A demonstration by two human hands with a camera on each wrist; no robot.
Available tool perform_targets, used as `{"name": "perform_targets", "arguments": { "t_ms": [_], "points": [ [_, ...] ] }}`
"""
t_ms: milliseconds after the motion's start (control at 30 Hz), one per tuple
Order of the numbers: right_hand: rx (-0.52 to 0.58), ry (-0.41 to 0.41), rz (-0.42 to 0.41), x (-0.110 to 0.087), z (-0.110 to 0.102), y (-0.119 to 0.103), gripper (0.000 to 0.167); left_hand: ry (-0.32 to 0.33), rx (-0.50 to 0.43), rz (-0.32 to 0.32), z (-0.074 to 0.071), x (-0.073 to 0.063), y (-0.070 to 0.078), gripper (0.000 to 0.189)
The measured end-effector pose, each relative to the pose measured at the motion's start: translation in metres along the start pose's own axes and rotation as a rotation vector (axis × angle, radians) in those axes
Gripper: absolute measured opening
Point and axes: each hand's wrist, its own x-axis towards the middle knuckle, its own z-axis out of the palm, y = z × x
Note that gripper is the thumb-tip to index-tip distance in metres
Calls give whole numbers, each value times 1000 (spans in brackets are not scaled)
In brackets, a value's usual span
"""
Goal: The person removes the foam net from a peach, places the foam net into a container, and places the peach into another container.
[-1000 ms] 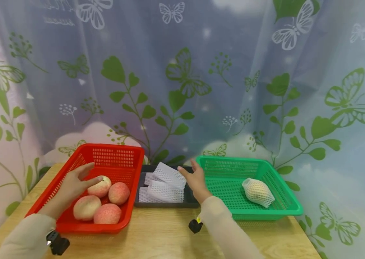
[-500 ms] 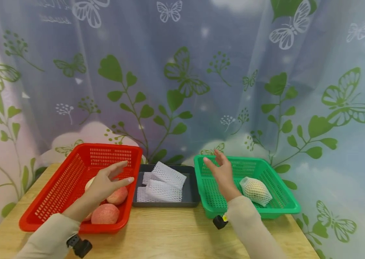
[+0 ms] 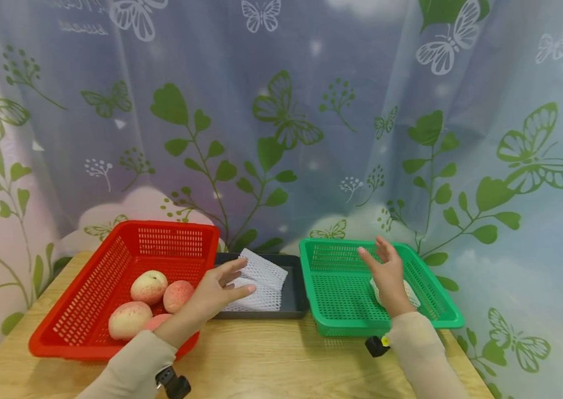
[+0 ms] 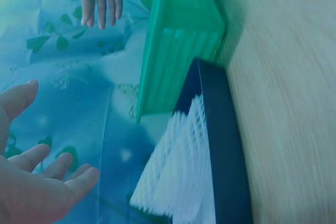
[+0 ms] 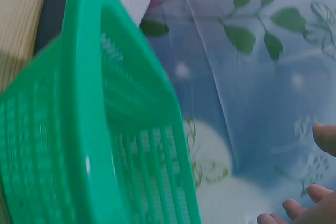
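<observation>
In the head view my left hand (image 3: 213,295) hovers at the left side of the dark tray, its fingers relaxed and holding nothing. White foam net sleeves (image 3: 261,277) lie in that tray (image 3: 293,299), partly hidden by the hand. My right hand (image 3: 388,280) is held over the green basket (image 3: 341,324) with fingers loosely extended and nothing in them. Behind it, a fruit in a foam net (image 3: 413,295) lies in the basket, mostly covered by the hand. Several peaches (image 3: 149,287) sit in the red basket (image 3: 201,230), one partly behind my left forearm.
The red basket, dark tray and green basket stand in a row on a wooden table (image 3: 271,360). A patterned curtain (image 3: 231,111) hangs close behind them. In the right wrist view the green basket's rim (image 5: 84,129) rises near the camera.
Both hands have moved to the right: the left from over the peaches to the tray, the right from the tray to over the netted fruit. Neither has picked anything up.
</observation>
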Motion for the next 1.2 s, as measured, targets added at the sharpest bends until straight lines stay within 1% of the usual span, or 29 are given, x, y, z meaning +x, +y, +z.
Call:
{"name": "perform_targets", "arguments": {
  "t_ms": [100,200,367,533,667,767,833,933,1033,1133,1200],
  "points": [
    [-13,26,13,1,-15,8,80,4,-23,8,15,3,-2,64],
    [-38,53,28,3,-29,17,82,9,-63,3,30,5,-5,63],
    [-70,99,76,5,-51,33,84,11,-141,-30,56,7,-11,65],
    [-97,106,108,4,-69,54,87,20,-212,-87,83,6,-21,71],
    [-156,71,117,6,-81,71,87,43,-282,-155,103,5,-30,74],
    [-215,23,137,7,-87,82,88,63,-344,-187,118,3,-35,75],
    [-254,-20,150,9,-90,87,90,66,-380,-200,127,3,-37,74],
    [-301,-90,147,12,-91,91,92,58,-435,-206,138,1,-39,73],
    [-336,-138,135,16,-90,95,90,45,-483,-220,146,1,-40,72],
    [-383,-168,129,20,-90,98,87,43,-508,-232,153,0,-42,70],
    [-392,-189,134,22,-89,100,87,49,-501,-233,157,-1,-43,69]
  ]
}}
